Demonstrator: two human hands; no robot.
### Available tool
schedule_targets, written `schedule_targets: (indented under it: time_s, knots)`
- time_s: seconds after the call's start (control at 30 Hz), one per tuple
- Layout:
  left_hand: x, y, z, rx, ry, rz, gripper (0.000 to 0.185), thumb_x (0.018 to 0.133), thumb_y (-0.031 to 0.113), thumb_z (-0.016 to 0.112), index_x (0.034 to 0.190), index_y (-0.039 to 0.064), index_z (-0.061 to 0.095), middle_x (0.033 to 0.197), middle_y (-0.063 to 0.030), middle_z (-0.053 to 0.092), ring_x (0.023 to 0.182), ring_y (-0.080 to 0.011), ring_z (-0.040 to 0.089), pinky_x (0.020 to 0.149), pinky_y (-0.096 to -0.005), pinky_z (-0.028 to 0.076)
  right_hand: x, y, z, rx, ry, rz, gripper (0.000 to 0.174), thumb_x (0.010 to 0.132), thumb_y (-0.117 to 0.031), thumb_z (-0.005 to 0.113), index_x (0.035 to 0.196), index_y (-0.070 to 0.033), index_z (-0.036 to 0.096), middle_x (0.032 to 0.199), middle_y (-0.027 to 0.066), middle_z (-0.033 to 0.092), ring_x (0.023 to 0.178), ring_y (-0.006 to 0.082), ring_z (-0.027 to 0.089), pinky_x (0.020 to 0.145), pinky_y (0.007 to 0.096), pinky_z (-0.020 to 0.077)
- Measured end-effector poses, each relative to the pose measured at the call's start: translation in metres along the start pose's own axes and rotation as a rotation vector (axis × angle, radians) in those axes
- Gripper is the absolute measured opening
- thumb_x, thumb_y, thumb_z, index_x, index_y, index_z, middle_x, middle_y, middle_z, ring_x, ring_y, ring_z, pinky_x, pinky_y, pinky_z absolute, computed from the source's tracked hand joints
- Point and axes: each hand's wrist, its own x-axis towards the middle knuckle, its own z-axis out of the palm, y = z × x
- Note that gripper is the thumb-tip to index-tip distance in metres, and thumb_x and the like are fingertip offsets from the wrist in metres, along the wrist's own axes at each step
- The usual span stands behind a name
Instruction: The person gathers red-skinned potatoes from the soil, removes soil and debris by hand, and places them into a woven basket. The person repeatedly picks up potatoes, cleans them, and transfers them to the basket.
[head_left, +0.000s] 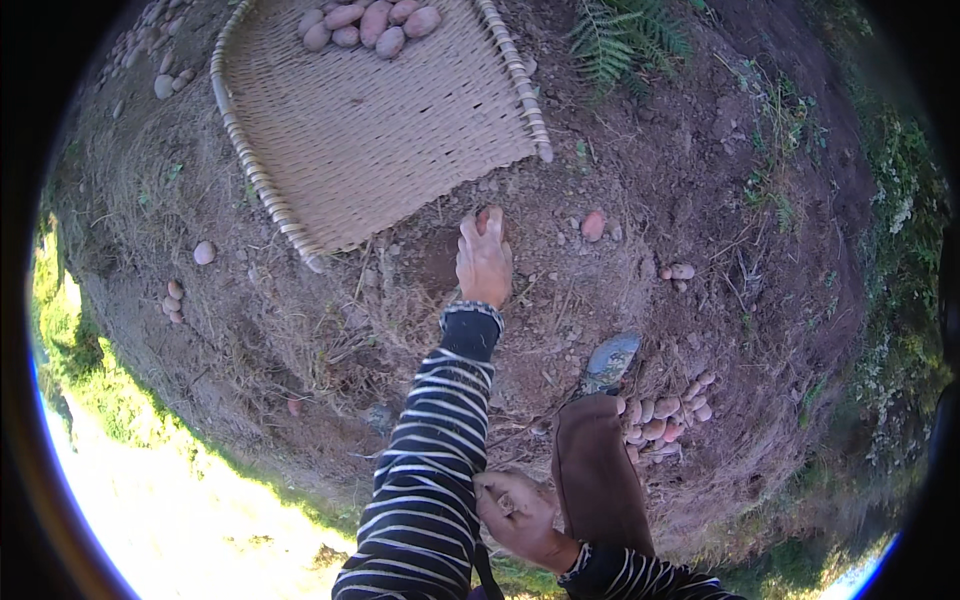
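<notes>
Bent over the soil, I have my left hand (484, 262) stretched forward, its fingers closed around a reddish potato (482, 219) that shows between them. That hand is just off the front edge of a woven bamboo winnowing basket (375, 150). A small heap of potatoes (375, 24) rests at the basket's far end. My right hand (519, 516) is curled close to my body, beside my left sleeve. Something small and pale shows inside its curled fingers, but I cannot make out what. Another reddish potato (592, 225) lies on the dirt to the right of my left hand.
My shoe (613, 362) and brown trouser leg (600, 465) stand beside a pile of potatoes (660, 420). More potatoes (172, 301) are scattered at left, and others (677, 272) at right. A fern (622, 41) grows past the basket. Dry stalks litter the sloping soil.
</notes>
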Motion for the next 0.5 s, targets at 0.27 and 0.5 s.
schedule_targets:
  time_s: [0.27, 0.5]
  knots:
    - [0.023, 0.004, -0.001, -1.232, -0.265, -0.478, 0.025, 0.073, 0.012, 0.060, 0.098, 0.008, 0.056, 0.104, -0.0169, 0.052, 0.078, -0.0270, 0.057, 0.068, -0.0351, 0.049, -0.014, -0.005, -0.033, 0.223, -0.035, 0.007, 0.024, 0.073, 0.003, 0.062, 0.097, 0.001, 0.062, 0.066, 0.0096, 0.057, 0.053, 0.0174, 0.055, 0.049, 0.0275, 0.0438]
    - [0.038, 0.099, 0.080, 0.014, -0.460, 0.027, 0.036, 0.076, 0.021, 0.061, 0.109, 0.010, 0.048, 0.104, -0.0158, 0.051, 0.076, -0.0304, 0.060, 0.069, -0.0396, 0.050, -0.023, 0.008, -0.046, 0.286, 0.255, 0.072, 0.024, 0.078, 0.005, 0.057, 0.101, -0.001, 0.058, 0.073, 0.0098, 0.061, 0.051, 0.0120, 0.055, 0.048, 0.0226, 0.0427]
